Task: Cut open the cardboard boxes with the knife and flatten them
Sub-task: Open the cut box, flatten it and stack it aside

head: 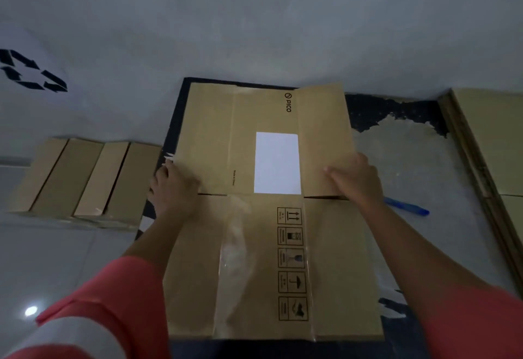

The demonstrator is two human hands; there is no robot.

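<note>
The right hand lies flat, fingers straight, on the right flap of the flattened cardboard box. The left hand sits at the box's left edge; I cannot tell whether its fingers hook it. The box lies mid-scene on a dark mat. A blue knife lies just right of the box, on a worn strip of mat before the right stack. The left stack sits close to the mat's left edge.

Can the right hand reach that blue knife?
Probably yes. The blue knife lies uncovered just beside the right hand, near its wrist, with nothing between them. The hand would only have to lift off the cardboard box first.
</note>
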